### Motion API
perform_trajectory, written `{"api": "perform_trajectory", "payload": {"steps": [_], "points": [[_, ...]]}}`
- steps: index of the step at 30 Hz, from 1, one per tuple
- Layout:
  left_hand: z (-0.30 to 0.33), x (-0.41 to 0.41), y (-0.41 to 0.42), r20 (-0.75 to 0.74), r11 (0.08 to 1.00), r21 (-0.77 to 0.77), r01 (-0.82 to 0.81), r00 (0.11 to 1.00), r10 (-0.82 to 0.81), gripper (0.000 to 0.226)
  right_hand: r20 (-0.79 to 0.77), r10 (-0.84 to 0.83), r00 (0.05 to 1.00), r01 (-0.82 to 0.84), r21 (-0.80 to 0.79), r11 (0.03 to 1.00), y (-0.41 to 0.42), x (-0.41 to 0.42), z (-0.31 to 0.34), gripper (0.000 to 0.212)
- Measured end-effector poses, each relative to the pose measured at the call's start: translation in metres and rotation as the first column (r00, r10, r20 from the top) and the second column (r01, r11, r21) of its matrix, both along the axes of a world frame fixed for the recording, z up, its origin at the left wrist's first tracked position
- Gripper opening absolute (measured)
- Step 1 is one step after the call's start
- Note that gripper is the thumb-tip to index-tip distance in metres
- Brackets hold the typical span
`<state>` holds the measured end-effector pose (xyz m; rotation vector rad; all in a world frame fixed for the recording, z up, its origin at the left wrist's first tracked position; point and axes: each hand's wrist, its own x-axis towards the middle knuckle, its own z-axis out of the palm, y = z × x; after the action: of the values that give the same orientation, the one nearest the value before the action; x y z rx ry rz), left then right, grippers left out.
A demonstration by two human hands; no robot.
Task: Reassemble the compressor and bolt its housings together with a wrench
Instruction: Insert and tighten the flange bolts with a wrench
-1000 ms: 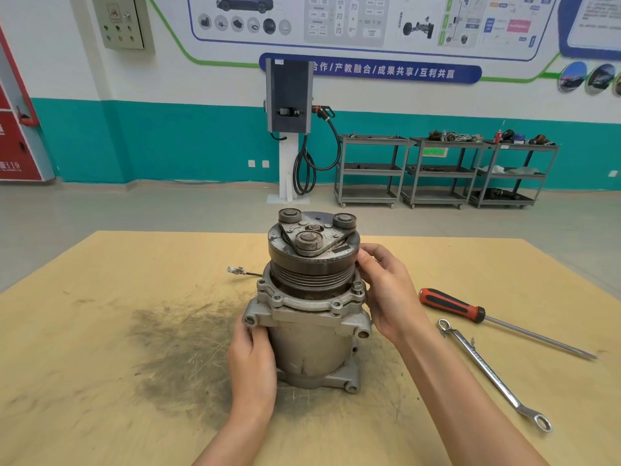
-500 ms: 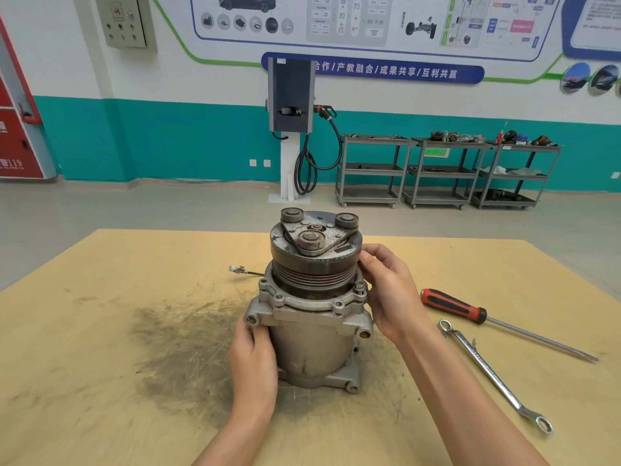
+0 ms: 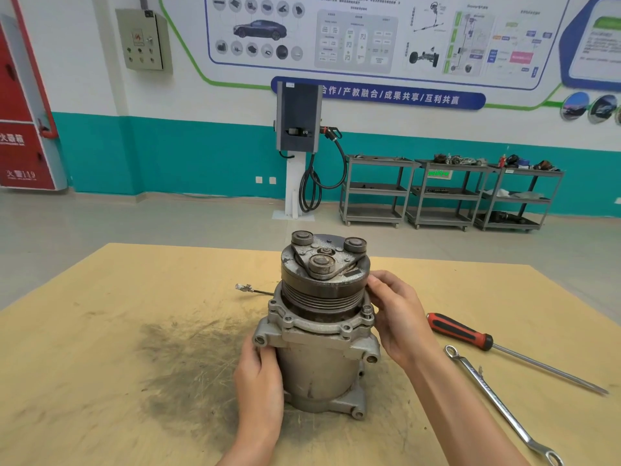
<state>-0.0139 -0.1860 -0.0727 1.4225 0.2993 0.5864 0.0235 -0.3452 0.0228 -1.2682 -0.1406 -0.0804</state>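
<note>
The grey compressor (image 3: 319,364) stands upright on the wooden table (image 3: 100,331), its dark grooved pulley and clutch plate (image 3: 324,270) on top. My left hand (image 3: 258,375) grips the left side of the lower housing, just under a flange ear. My right hand (image 3: 400,317) holds the right side, fingers curled against the pulley rim and the flange, near a bolt head (image 3: 367,310). A silver combination wrench (image 3: 497,401) lies on the table to the right, untouched.
A red-handled screwdriver (image 3: 460,332) lies beyond the wrench. A thin wire with a connector (image 3: 243,288) sticks out left of the compressor. A dark greasy smear (image 3: 181,358) covers the table at left. Tool carts (image 3: 447,193) stand by the far wall.
Both hands keep their hold on the compressor. The view has shifted slightly; nothing on the table has moved.
</note>
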Motion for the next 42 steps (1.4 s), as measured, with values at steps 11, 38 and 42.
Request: {"api": "perform_trajectory", "payload": {"steps": [11, 38, 42], "points": [[0.0004, -0.0005, -0.0004, -0.008, 1.000, -0.004, -0.001, 1.000, 0.001, 0.026, -0.004, -0.077, 0.997, 0.077, -0.016, 0.997, 0.0019, 0.0025, -0.0021, 0.007], [-0.0024, 0.0000, 0.0006, 0.014, 0.999, 0.045, 0.005, 1.000, -0.005, 0.029, -0.017, -0.037, 0.999, 0.037, 0.010, 0.999, 0.0000, 0.0031, -0.0034, 0.003], [-0.0031, 0.0005, 0.0007, 0.018, 0.999, 0.035, 0.011, 1.000, -0.011, 0.028, 0.005, -0.009, 1.000, 0.009, -0.014, 1.000, -0.0008, 0.0032, -0.0035, 0.014]]}}
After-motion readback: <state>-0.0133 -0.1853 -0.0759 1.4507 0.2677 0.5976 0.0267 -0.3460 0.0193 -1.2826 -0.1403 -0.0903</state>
